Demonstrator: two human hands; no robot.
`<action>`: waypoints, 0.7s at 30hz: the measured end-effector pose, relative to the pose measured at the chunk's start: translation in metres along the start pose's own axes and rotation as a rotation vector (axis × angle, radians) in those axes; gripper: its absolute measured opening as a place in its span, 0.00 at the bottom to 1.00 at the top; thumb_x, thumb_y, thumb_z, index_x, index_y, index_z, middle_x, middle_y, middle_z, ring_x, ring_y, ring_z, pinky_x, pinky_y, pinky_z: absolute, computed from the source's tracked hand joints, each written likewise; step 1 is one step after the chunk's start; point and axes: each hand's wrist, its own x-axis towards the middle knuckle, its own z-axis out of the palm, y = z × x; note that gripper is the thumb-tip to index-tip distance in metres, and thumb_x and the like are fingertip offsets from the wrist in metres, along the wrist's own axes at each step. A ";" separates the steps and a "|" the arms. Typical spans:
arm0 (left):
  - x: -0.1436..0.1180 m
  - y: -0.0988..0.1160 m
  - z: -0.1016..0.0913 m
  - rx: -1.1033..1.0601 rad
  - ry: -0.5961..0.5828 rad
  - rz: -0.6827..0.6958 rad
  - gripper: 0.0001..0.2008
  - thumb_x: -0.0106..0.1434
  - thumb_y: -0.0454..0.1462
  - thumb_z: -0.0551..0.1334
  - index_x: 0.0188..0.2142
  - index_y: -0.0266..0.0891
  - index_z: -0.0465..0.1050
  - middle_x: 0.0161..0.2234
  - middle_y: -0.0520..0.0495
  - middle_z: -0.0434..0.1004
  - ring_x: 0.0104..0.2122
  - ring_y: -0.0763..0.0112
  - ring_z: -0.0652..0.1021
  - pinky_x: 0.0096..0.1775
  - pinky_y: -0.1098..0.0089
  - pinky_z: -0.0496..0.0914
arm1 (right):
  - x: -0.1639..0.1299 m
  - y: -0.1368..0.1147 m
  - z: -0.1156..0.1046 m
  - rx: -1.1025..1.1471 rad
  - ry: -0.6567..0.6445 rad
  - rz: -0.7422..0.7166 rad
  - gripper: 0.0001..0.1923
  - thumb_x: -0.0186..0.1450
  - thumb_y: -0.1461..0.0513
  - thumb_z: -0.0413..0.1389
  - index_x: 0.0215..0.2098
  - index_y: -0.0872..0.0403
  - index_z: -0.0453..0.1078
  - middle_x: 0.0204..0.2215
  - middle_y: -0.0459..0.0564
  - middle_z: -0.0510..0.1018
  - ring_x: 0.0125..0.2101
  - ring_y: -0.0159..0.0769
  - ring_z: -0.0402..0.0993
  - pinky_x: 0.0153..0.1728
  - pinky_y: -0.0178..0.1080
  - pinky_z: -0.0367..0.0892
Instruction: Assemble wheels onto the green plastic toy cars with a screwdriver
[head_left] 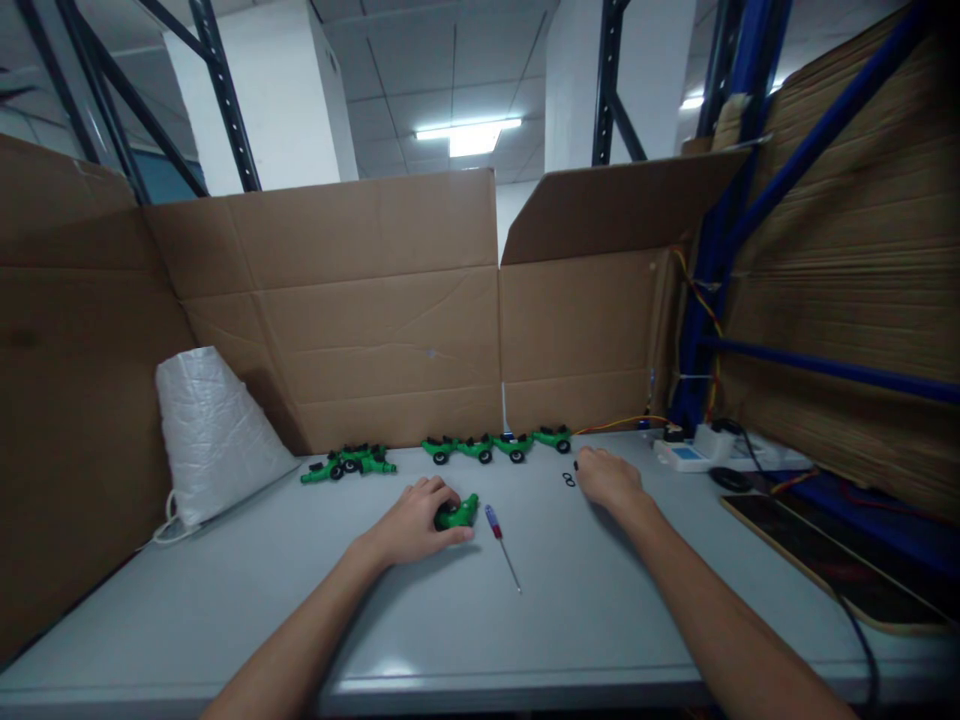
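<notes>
The left hand [417,520] is laid palm-down over a green toy car [459,513] on the grey worktop [247,600], fingers curled round its rear end; only the front part and one dark wheel are left showing, the rest is hidden under the fingers. The right hand [609,478] is rested on the worktop to the right of that car, well apart from it, fingers loosely bent downward; whether anything is pinched under them cannot be told, since the fingertips are seen from behind. Two small black rings [568,480] are seen just beside the right hand, on the car's side of it; what they are is too small to make out.

A screwdriver [501,545] with a blue and red handle is laid just right of the car, tip toward the near edge. Beyond the car, a row of green cars [496,445] is lined up along the cardboard wall [352,300], and a looser cluster of green parts [349,463] is found beyond and to the left, details blurred. Further left of the car a white woven sack [214,430] is leaned against the cardboard. Far right of the car a white power strip [701,452] with cables is seen, partly cut by a dark board [817,560] whose near end is cut off at the frame edge.
</notes>
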 end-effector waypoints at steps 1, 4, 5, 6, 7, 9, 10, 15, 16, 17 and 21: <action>0.000 0.000 0.000 0.000 0.001 0.000 0.27 0.68 0.61 0.63 0.48 0.41 0.76 0.48 0.40 0.76 0.47 0.53 0.75 0.51 0.57 0.69 | 0.000 0.000 0.000 0.003 -0.004 -0.004 0.22 0.74 0.70 0.45 0.58 0.61 0.76 0.54 0.70 0.81 0.53 0.54 0.81 0.48 0.46 0.73; 0.000 0.000 0.000 0.003 0.004 0.003 0.28 0.68 0.62 0.63 0.48 0.41 0.76 0.48 0.40 0.76 0.47 0.53 0.75 0.51 0.58 0.69 | 0.001 -0.001 0.000 0.008 -0.014 -0.015 0.22 0.73 0.70 0.46 0.59 0.61 0.76 0.54 0.70 0.81 0.53 0.54 0.82 0.48 0.45 0.73; 0.000 0.000 0.000 0.004 0.005 0.004 0.28 0.68 0.61 0.63 0.48 0.41 0.76 0.48 0.40 0.76 0.47 0.53 0.75 0.51 0.58 0.69 | 0.000 -0.001 0.000 0.009 -0.017 -0.019 0.22 0.73 0.70 0.46 0.59 0.61 0.75 0.54 0.71 0.80 0.53 0.54 0.82 0.48 0.46 0.73; 0.000 0.000 0.001 0.005 0.005 0.004 0.28 0.68 0.61 0.63 0.48 0.41 0.76 0.48 0.39 0.76 0.47 0.53 0.75 0.51 0.58 0.69 | 0.000 -0.001 0.000 0.008 -0.020 -0.023 0.22 0.74 0.71 0.46 0.59 0.61 0.75 0.54 0.71 0.80 0.53 0.54 0.82 0.48 0.46 0.73; 0.000 0.000 0.001 0.007 0.005 0.002 0.27 0.68 0.61 0.63 0.48 0.41 0.76 0.48 0.39 0.76 0.47 0.53 0.75 0.51 0.58 0.69 | 0.000 -0.002 0.000 0.007 -0.023 -0.028 0.22 0.74 0.71 0.46 0.59 0.61 0.75 0.54 0.71 0.80 0.53 0.54 0.82 0.49 0.46 0.73; 0.000 0.000 0.001 0.010 0.002 0.000 0.27 0.68 0.61 0.63 0.48 0.40 0.76 0.48 0.39 0.76 0.47 0.53 0.75 0.51 0.58 0.69 | -0.001 -0.002 0.000 0.006 -0.030 -0.040 0.22 0.74 0.71 0.46 0.59 0.61 0.75 0.54 0.71 0.80 0.53 0.53 0.81 0.49 0.45 0.72; 0.000 0.000 0.001 0.011 0.001 0.000 0.27 0.68 0.61 0.63 0.48 0.40 0.76 0.49 0.39 0.76 0.48 0.53 0.75 0.51 0.58 0.69 | -0.002 -0.003 0.000 0.004 -0.033 -0.045 0.21 0.74 0.71 0.46 0.59 0.61 0.75 0.54 0.70 0.81 0.54 0.53 0.81 0.49 0.45 0.72; 0.000 0.000 0.001 0.022 -0.002 0.002 0.26 0.69 0.60 0.64 0.48 0.40 0.76 0.49 0.40 0.76 0.48 0.53 0.75 0.51 0.59 0.69 | -0.004 -0.003 -0.001 -0.002 -0.041 -0.077 0.21 0.74 0.71 0.46 0.59 0.62 0.74 0.54 0.70 0.80 0.54 0.51 0.81 0.50 0.43 0.71; 0.000 0.000 0.001 0.025 -0.004 0.001 0.26 0.69 0.60 0.64 0.48 0.40 0.76 0.49 0.40 0.76 0.48 0.53 0.75 0.51 0.59 0.69 | -0.005 -0.003 -0.001 -0.004 -0.041 -0.085 0.21 0.74 0.71 0.46 0.59 0.62 0.74 0.55 0.69 0.80 0.54 0.51 0.81 0.50 0.43 0.71; 0.000 0.001 0.001 0.028 -0.006 0.002 0.26 0.69 0.60 0.64 0.48 0.40 0.76 0.48 0.40 0.76 0.47 0.53 0.75 0.51 0.59 0.69 | -0.005 -0.003 -0.001 -0.006 -0.041 -0.090 0.22 0.73 0.72 0.45 0.59 0.62 0.74 0.55 0.69 0.80 0.54 0.51 0.80 0.50 0.43 0.71; 0.000 0.002 -0.001 0.029 -0.007 -0.002 0.26 0.69 0.60 0.64 0.47 0.40 0.76 0.48 0.40 0.76 0.48 0.53 0.75 0.51 0.58 0.69 | -0.008 -0.004 -0.005 -0.018 -0.032 -0.089 0.23 0.73 0.73 0.43 0.58 0.60 0.74 0.54 0.67 0.80 0.54 0.52 0.80 0.50 0.44 0.71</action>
